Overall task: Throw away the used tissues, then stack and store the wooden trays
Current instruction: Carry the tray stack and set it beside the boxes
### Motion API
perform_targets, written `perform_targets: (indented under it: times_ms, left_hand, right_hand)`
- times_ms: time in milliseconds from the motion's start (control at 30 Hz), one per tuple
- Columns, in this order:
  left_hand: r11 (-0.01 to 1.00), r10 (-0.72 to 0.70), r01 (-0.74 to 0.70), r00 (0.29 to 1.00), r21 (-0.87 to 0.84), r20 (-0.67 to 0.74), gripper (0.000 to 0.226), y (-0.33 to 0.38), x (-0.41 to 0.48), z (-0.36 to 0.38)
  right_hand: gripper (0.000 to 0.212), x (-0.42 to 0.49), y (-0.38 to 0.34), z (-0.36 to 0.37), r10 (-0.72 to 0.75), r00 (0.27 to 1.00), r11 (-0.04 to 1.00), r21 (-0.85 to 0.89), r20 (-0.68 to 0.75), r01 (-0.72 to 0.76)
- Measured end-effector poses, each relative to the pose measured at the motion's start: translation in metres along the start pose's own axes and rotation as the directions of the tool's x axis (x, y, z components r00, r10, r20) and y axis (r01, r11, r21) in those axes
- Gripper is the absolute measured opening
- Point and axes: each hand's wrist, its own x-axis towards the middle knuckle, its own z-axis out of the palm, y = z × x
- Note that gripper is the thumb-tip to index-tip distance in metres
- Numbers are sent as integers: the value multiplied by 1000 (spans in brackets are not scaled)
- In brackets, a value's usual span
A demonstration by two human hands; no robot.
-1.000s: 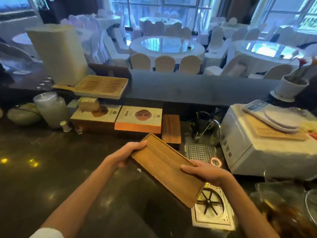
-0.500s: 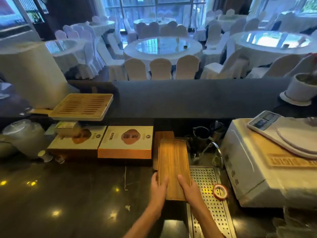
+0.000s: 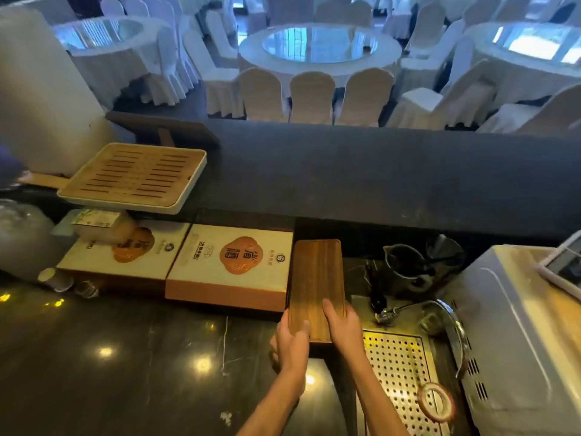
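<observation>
While my left hand (image 3: 290,343) and right hand (image 3: 341,328) clasp the near end of the wooden tray (image 3: 316,278), it lies on the dark surface (image 3: 125,357) beside the printed box (image 3: 232,265). It looks stiff, light and smooth, so I judge gripping both long edges safest.

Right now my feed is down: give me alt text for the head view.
Both hands, left hand and right hand, grip the near end of a dark wooden tray lying on the counter between an orange-and-white box and a perforated metal drain grid. A slatted tray sits behind.
</observation>
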Motion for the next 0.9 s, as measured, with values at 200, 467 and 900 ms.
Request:
perform_targets:
  times_ms: [200,467,900]
  left_hand:
    - [987,83,-72,994,-145,71,57,-6,6,1]
    - [976,64,-70,997,-206,-35,50,-17,5,8]
    - [524,-321,321,932,-789,166,59,19,28,11]
  right_hand:
    - [61,4,6,11,-12,994,969,-248,-113,-16]
    - [57,8,8,6,-46,998,986,-160,-37,40]
    - [63,21,-10,12,-9,995,999,-50,95,14]
